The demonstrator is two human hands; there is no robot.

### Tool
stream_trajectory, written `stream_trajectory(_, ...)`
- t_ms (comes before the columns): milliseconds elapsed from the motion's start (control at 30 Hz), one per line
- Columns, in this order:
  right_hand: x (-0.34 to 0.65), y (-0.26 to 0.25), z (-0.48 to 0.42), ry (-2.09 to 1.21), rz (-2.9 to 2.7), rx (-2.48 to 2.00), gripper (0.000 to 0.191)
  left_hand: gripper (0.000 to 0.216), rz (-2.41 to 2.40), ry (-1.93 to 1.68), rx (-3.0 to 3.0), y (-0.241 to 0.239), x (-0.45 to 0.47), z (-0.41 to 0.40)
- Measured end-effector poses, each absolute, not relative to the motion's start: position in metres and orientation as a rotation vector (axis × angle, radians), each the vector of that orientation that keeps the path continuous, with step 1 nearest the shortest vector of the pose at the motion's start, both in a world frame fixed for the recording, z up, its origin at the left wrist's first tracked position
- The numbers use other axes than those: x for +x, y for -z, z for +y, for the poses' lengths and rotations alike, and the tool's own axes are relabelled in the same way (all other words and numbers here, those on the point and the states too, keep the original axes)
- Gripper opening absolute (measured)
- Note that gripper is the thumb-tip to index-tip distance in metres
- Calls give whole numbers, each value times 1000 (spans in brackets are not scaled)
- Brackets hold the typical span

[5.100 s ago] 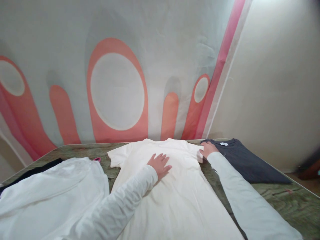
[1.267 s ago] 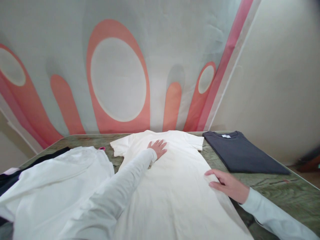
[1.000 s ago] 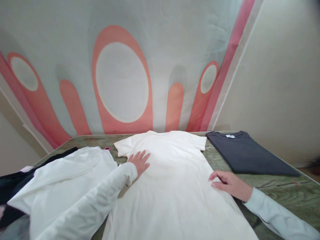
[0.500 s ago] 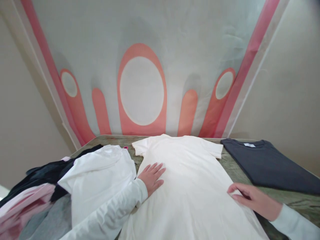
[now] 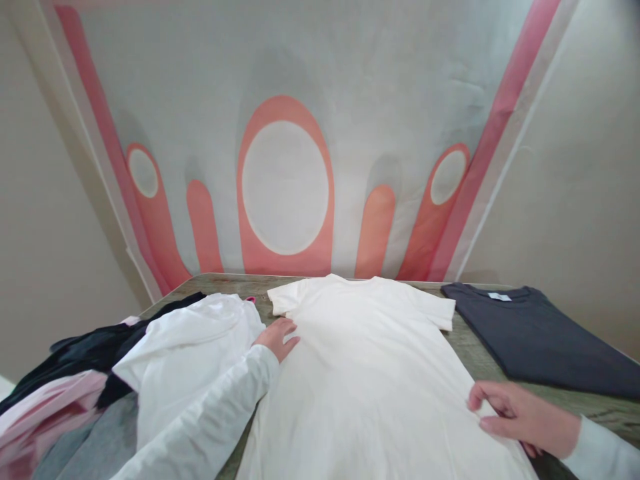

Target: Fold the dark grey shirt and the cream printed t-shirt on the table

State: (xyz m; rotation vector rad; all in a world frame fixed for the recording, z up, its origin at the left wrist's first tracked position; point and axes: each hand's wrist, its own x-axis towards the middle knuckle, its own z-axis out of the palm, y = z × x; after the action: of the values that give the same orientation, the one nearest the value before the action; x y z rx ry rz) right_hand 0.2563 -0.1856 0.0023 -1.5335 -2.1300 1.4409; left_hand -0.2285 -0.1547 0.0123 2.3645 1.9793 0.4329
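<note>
A white T-shirt lies spread flat in front of me, its neckline at the far side and its lower part running out of view at the bottom. My left hand rests on its left edge, just below the left sleeve, with the fingers loosely stretched out. At the right edge, lower down, my right hand has its index finger curled and its thumb against the fabric, gripping the side of the T-shirt. Some of its fingers are hidden beneath the hand.
A folded dark grey T-shirt lies at the right on the wooden table. To the left is a heap with a white shirt, black clothing, a pink garment and a grey one. A patterned wall stands behind.
My left hand has moved left from the T-shirt's front to its edge. My right hand has shifted slightly right and nearer, and the T-shirt's right side has moved right with it.
</note>
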Motion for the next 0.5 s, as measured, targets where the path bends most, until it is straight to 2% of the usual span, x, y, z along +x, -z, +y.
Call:
stream_trajectory(133,265,-3,-188,-1709,-2079,-1525,35,25,1942,-594,2331,-19,-229,-156)
stream_trajectory(267,274,-18,-186,-1871,-2095,-1563,39,31,2025,-564,2194,-28,-239,-149)
stream_trajectory(367,270,-39,-172,-1698,-2143,-1578,40,36,2118,-522,2154,-40,-248,-128)
stream_trajectory(500,244,-58,-122,-1219,-2268,-1401,31,31,2134,-327,2183,-52,-239,-83)
